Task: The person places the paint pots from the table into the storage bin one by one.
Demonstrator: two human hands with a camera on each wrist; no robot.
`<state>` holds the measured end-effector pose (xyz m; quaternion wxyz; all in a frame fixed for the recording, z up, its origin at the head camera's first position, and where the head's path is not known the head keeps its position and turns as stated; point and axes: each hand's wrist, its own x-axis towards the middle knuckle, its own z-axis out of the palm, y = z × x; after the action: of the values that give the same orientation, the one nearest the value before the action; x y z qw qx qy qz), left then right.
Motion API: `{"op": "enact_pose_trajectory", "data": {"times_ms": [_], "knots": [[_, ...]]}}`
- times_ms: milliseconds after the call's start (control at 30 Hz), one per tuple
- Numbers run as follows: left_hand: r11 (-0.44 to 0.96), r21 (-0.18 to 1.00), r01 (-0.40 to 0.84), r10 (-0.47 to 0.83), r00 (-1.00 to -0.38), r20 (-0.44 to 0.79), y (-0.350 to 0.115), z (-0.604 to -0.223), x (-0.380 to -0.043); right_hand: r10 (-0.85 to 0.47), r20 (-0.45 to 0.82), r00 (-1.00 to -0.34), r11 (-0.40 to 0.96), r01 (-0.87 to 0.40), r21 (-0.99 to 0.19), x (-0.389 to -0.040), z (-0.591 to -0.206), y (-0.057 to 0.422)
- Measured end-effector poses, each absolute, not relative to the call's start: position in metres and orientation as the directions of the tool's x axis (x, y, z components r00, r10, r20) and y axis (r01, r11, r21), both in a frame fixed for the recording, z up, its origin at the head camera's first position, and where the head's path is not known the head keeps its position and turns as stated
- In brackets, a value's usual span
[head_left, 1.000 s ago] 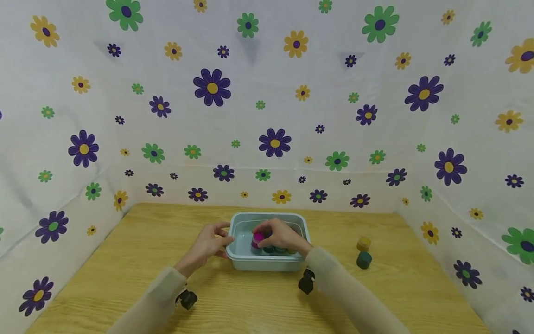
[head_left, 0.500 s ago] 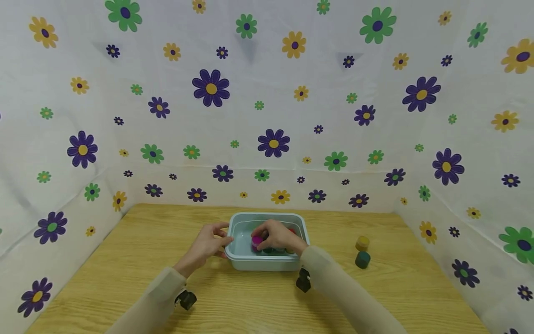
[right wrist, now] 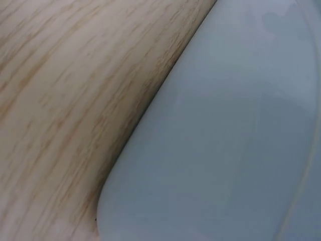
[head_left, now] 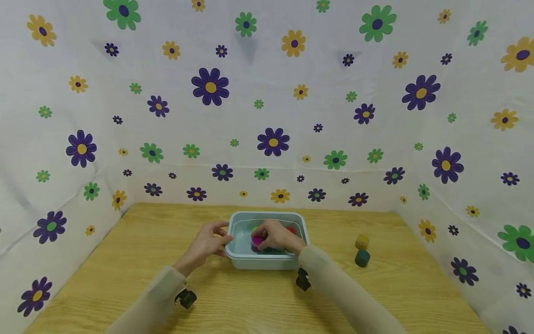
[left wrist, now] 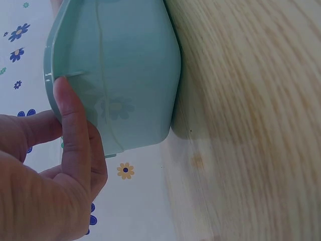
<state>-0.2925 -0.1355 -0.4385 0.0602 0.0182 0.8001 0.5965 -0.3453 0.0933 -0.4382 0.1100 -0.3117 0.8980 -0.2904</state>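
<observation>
A light blue plastic tub (head_left: 267,264) stands on the table. My left hand (head_left: 207,241) pinches its left rim; in the left wrist view, thumb and fingers of that left hand (left wrist: 70,165) are on either side of the rim. Inside the tub, my right hand (head_left: 276,234) holds a small pot with a magenta lid (head_left: 257,240) by its upper part. A red-topped pot (head_left: 291,230) shows behind the right hand. Other small pots there, one with green, are mostly hidden by the hand. The right wrist view shows only the tub's outer wall (right wrist: 215,135) and the tabletop.
On the wooden table (head_left: 233,306), right of the tub, stand a yellow pot (head_left: 362,241) and a dark teal pot (head_left: 362,258), close together. A white cloth with printed flowers (head_left: 250,125) encloses the table's back and sides.
My right hand has lowered the magenta-lidded pot slightly within the tub, then stayed nearly still. More of the red-topped pot shows now. The left hand keeps its place on the rim.
</observation>
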Motion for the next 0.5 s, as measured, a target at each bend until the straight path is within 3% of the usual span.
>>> {"op": "enact_pose_trajectory", "data": {"times_ms": [500], "knots": [[0.28, 0.959, -0.044, 0.107, -0.991, -0.077, -0.1357, -0.4377, -0.2925, -0.609, -0.022, -0.793, 0.616, -0.456, -0.642, -0.3451, -0.4369, 0.0987]]}}
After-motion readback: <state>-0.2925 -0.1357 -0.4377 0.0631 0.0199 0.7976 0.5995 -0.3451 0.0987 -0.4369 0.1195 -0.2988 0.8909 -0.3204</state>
